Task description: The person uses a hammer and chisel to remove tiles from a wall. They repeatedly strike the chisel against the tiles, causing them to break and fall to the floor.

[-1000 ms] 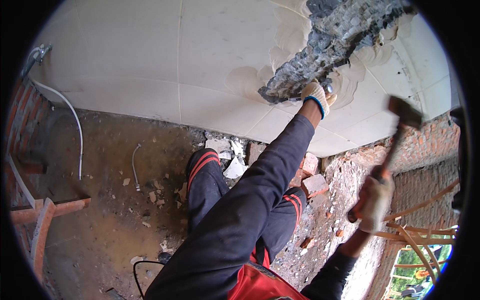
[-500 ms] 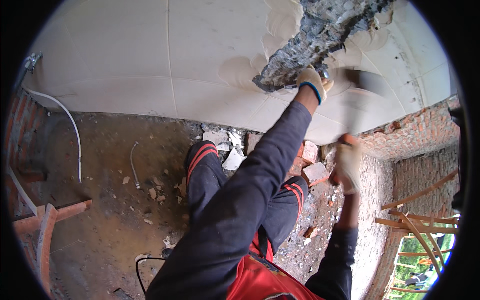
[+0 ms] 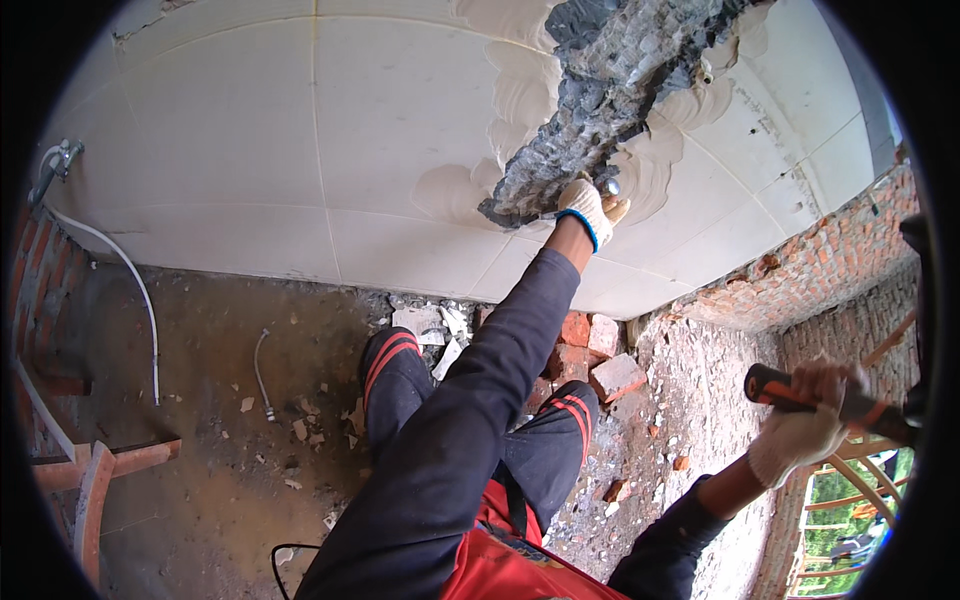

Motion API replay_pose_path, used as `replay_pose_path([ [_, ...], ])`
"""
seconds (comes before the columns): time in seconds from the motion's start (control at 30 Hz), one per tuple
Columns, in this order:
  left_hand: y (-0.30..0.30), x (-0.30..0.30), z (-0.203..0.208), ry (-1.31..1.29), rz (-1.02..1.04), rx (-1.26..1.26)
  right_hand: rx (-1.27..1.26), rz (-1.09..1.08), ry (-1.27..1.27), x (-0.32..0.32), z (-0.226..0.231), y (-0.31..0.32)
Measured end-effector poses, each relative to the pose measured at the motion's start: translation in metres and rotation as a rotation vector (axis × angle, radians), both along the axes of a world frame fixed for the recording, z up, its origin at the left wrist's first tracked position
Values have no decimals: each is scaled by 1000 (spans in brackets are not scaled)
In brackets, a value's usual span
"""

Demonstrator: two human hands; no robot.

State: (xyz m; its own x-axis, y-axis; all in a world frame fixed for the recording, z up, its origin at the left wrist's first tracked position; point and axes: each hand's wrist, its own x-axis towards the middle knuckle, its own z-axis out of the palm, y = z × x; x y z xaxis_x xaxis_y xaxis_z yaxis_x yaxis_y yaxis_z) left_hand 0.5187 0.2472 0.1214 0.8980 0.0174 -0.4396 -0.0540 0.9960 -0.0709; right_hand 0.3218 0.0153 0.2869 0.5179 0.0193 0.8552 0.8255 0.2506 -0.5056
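My left hand (image 3: 590,212), in a knitted work glove with a blue cuff, is closed round a chisel. Only its round, shiny struck end (image 3: 612,187) shows; the blade is hidden by the glove. The fist rests at the lower end of a rough grey channel (image 3: 600,115) broken through the white wall tiles (image 3: 400,130). Out to the right, my gloved right hand (image 3: 805,425) grips a hammer by its black and orange handle (image 3: 775,387). The hammer's head lies beyond the edge of the picture.
Broken bricks (image 3: 617,376) and white tile shards (image 3: 447,358) lie at the wall's foot by my knees. A white hose (image 3: 140,280) hangs at the left over the wet floor (image 3: 200,360). Wooden pieces (image 3: 95,470) stand lower left; a brick wall (image 3: 830,250) rises at the right.
My right hand has swung the hammer away from the chisel, right and downward. My left hand still holds the chisel in the channel; the whole view has shifted slightly.
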Motion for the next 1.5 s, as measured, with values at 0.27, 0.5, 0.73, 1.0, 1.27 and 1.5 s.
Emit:
replay_pose_path([
  [0.27, 3, 5, -9, -65, -73, 54, -259, -131, 365, 42, -142, 22],
  [0.5, -2, 5, -7, -165, -13, 14, -716, -405, 576, 85, -162, 64],
  [0.73, -5, 15, -13, -67, 11, 21, -161, -226, 343, 68, -155, 41],
  [1.0, -7, 27, -21, -90, -26, -96, -585, -244, 759, 95, -185, 76],
  [1.27, -12, 38, -26, 20, 51, -61, -95, -60, 591, 65, -172, 32],
  [1.5, -13, 45, -29, -80, 43, -273, -406, -399, 697, 86, -190, 67],
])
